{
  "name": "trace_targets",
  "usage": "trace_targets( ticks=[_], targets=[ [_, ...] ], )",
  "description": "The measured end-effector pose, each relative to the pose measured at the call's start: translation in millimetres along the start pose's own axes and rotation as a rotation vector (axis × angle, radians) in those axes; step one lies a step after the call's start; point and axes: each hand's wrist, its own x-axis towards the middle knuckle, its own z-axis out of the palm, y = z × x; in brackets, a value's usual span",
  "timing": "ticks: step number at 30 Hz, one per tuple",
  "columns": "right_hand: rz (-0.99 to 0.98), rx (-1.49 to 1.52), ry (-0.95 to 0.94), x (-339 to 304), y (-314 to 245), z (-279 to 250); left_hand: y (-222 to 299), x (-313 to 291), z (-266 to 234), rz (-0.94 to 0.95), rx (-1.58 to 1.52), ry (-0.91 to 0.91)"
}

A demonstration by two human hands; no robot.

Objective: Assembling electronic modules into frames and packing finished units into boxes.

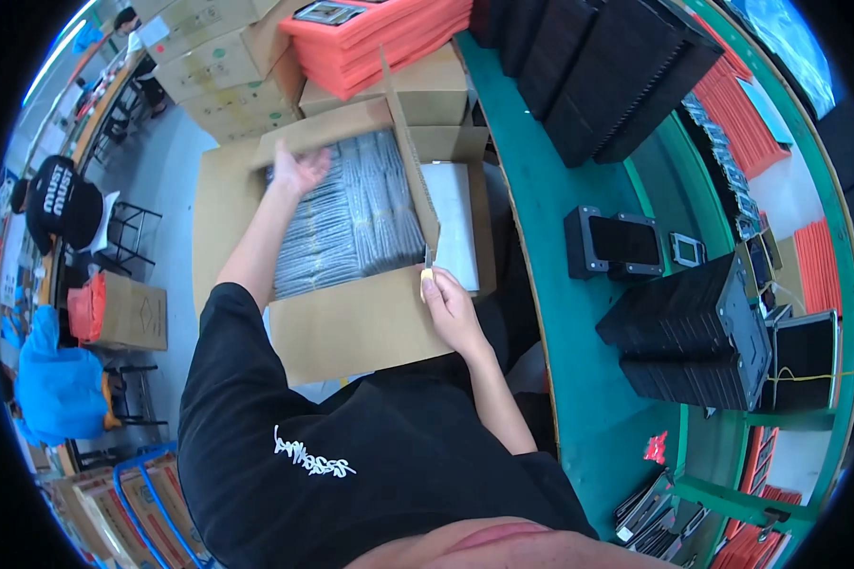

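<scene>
Head view: left hand [301, 173] empty, uncurled over packets [356, 228]; right hand [453, 309] tight around knife [428, 275].

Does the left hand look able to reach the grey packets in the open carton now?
Probably yes: the left hand is over the grey packets, and the near cardboard flap lies folded outward, so nothing visible blocks the way.

The carton [351, 322] seems open from above, its raised flap [415, 175] blocking rightward.

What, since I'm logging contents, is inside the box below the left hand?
Tightly packed grey packets, in rows. The left hand hides some; anything beneath them is covered.
</scene>
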Motion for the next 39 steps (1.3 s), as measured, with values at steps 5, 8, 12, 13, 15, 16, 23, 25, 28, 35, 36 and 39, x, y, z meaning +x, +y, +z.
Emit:
trace_targets(
  ticks=[5,8,12,13,15,16,23,25,28,35,36,39],
  targets=[
    [0.001,0.011,0.016,-9,-10,-4,74,47,69,0.568,0.543,0.049],
    [0.001,-0.002,-0.036,-11,-13,-5,87,83,57,0.675,0.937,0.088],
    [-0.119,-0.015,0.010,-14,-9,3,99,84,39,0.741,1.122,0.019],
    [-0.098,-0.011,0.037,-19,-8,4,96,75,39,0.749,1.192,0.001],
    [-0.085,0.010,-0.010,-19,-13,-5,70,46,50,0.769,1.341,-0.096],
    [-0.089,0.020,-0.035,-16,-16,-7,55,28,55,0.788,1.423,-0.164],
    [-0.198,0.045,0.140,-42,-50,-43,11,-105,50,0.400,1.338,-0.453],
    [-0.156,-0.014,0.074,-64,-73,-66,5,-155,50,0.355,1.469,-0.518],
    [-0.155,-0.091,0.215,-116,-112,-102,-30,-236,85,0.250,1.410,-0.821],
    [-0.260,-1.047,1.081,-282,-222,-204,-165,-296,118,-0.050,1.327,-1.281],
    [-0.178,-1.345,1.193,-313,-250,-217,-184,-302,125,-0.066,1.321,-1.324],
    [0.072,-1.670,1.521,-396,-306,-256,-213,-318,143,0.774,1.800,-1.906]
  ],
)
